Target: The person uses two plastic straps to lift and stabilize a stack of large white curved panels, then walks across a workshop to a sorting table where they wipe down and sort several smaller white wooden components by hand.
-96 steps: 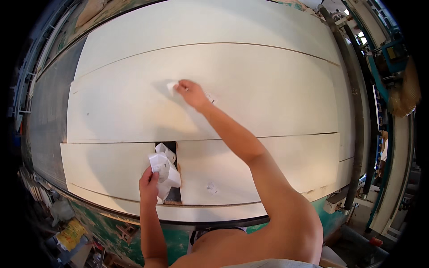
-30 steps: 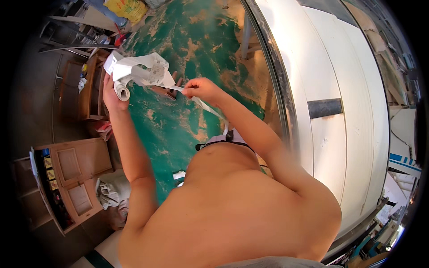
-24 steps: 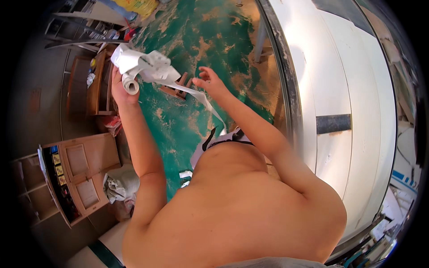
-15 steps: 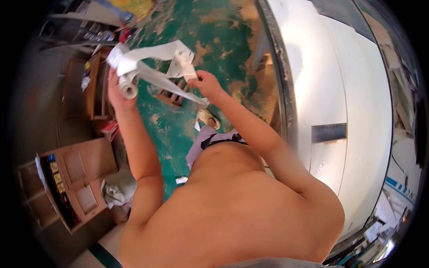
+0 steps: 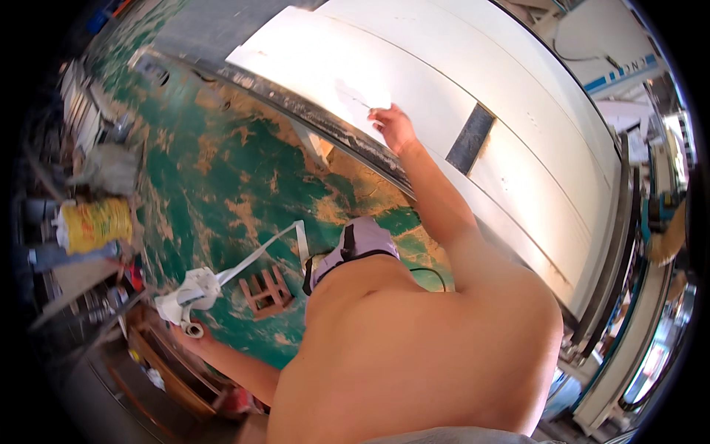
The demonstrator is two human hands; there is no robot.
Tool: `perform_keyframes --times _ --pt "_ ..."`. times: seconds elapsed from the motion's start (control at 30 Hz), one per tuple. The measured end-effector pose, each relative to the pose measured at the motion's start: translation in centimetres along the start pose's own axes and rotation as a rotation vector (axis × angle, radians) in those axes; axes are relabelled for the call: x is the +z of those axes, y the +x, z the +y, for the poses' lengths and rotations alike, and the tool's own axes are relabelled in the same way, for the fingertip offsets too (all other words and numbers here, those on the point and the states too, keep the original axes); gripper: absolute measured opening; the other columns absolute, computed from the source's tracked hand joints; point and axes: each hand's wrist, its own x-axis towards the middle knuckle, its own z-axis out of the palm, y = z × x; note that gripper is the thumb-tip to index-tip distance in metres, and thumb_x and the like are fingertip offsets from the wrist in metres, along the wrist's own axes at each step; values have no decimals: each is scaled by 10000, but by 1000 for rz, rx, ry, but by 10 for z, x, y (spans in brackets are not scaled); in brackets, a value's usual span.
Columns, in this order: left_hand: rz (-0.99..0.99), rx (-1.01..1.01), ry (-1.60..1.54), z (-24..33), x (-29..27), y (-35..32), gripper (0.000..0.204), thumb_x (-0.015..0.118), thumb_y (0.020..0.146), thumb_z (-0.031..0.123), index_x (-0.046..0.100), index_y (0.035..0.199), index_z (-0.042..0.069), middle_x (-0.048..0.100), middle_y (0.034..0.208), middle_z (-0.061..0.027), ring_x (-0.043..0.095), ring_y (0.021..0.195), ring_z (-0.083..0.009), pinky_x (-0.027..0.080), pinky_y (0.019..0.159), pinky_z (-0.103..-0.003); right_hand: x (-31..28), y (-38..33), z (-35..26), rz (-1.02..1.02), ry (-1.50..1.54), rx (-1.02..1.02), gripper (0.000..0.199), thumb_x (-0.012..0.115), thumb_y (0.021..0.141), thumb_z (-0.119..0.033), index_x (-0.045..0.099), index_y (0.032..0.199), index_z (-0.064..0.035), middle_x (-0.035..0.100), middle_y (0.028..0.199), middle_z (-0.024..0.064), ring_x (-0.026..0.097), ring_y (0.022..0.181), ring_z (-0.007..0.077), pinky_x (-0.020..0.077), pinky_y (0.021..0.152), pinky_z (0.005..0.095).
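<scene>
At the lower left my left hand (image 5: 188,334) is closed around a roll of white label strip (image 5: 194,328). Loose white strip (image 5: 198,285) bunches above the roll. One long tail (image 5: 255,257) of it runs right, then bends down beside my leg. My right hand (image 5: 396,127) reaches over the white panels (image 5: 436,96), fingers pinched together. At its fingertips is what looks like a small white label (image 5: 355,98), barely distinct against the bright panel. Whether the label touches the panel I cannot tell.
The panels lie on a long machine bed with a dark edge (image 5: 296,111) and a dark gap (image 5: 471,138). A small wooden stool (image 5: 266,293) stands on the dusty green floor (image 5: 192,200). A yellow sack (image 5: 96,224) and wooden cabinets are at the left.
My view has turned right toward the panels. My right hand has left the strip and moved over the panels. The left hand, still holding the roll, is now lower and farther left.
</scene>
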Motion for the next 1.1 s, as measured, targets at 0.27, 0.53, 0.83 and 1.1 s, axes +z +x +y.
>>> perform_keyframes --times 0.27,0.53,0.83,1.1 --pt "-91 77 419 -10 99 36 373 510 942 216 494 1297 102 585 1127 -42 583 935 -163 464 732 -279 13 131 -2 -104 251 46 366 581 882 -214 500 1204 -61 621 1144 123 568 1095 238 432 914 374" --pt "-92 -40 420 8 225 17 424 544 931 172 470 1325 34 554 1250 -81 577 1067 -208 484 836 -306 -31 315 -69 347 -331 -198 427 543 948 -300 468 1315 -96 558 1247 158 558 1139 272 436 984 429" --pt "57 -88 443 10 234 30 411 537 925 171 487 1309 34 539 1257 -91 570 1066 -207 481 859 -307 66 221 -22 -303 -2086 -344 798 489 871 -538 299 1462 -37 242 1547 96 167 1446 235 131 1184 423" --pt "46 -102 342 23 199 140 427 551 917 168 486 1319 39 564 1238 -98 575 1065 -202 463 882 -311 132 284 35 35 -1940 -290 795 408 914 -591 254 1488 -63 172 1578 84 107 1463 235 96 1185 424"
